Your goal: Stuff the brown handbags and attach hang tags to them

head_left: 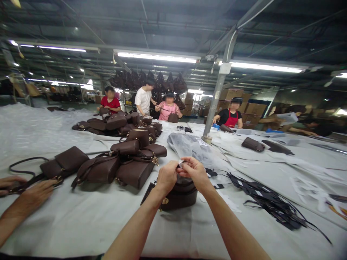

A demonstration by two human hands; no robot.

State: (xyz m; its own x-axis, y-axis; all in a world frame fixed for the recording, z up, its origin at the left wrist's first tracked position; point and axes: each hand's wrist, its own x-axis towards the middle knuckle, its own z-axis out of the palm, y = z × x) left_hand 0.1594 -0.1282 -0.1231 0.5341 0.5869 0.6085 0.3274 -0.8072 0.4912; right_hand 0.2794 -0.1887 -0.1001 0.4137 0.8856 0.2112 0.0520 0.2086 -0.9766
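Above a dark brown handbag (180, 198), my left hand (167, 177) and my right hand (195, 174) meet with their fingertips together. Both are closed in a pinch around a small white piece (180, 163), thin like paper or film, with something dark beside it. My fingers partly hide what they grip. The bag stands upright on the white-covered table (114, 224), a round gold charm (165, 200) hanging at its left side. My hands cover part of its top.
Brown handbags (135, 159) lie piled to the left. Another person's hands (32, 195) handle a bag at the far left. Clear plastic bags (191, 148) lie behind mine, black tags with cords (271, 202) to the right. A post (217, 97) rises beyond; co-workers line the far side.
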